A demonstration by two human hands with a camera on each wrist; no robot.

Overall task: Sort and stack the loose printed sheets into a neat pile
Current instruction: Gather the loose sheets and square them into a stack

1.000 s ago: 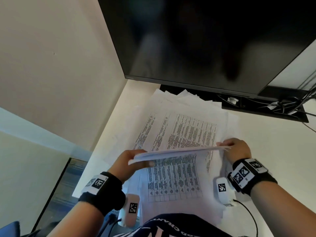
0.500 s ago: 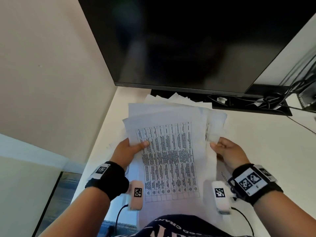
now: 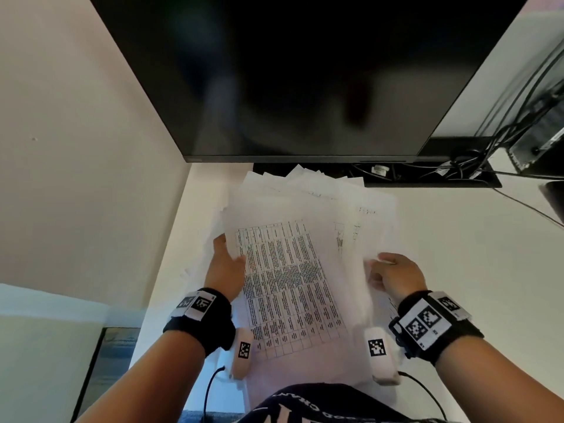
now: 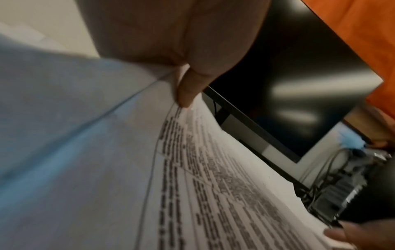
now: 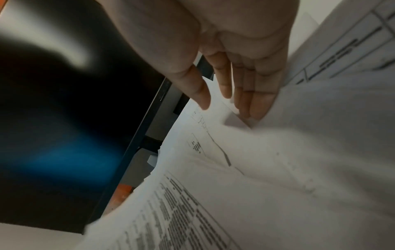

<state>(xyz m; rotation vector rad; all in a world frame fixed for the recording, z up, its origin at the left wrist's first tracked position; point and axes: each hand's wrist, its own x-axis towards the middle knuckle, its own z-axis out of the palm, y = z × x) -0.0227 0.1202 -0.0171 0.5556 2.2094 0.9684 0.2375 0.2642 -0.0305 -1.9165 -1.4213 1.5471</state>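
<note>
A bundle of white printed sheets with a black table on top lies in front of me over a fanned pile of more sheets on the white desk. My left hand grips the bundle's left edge, thumb pressed on the top sheet. My right hand is at the right edge; in the right wrist view its fingers are straight against the sheets, thumb spread apart. The paper there is blurred.
A large dark monitor hangs over the back of the desk, just past the pile. Black cables and a slot run along the back right. A beige wall closes the left side, beside the desk's left edge.
The bundle, held edge-on above the pile a second ago, has been laid flat and now sits skewed. My left hand slid farther up its left edge; the right hand's fingers have straightened.
</note>
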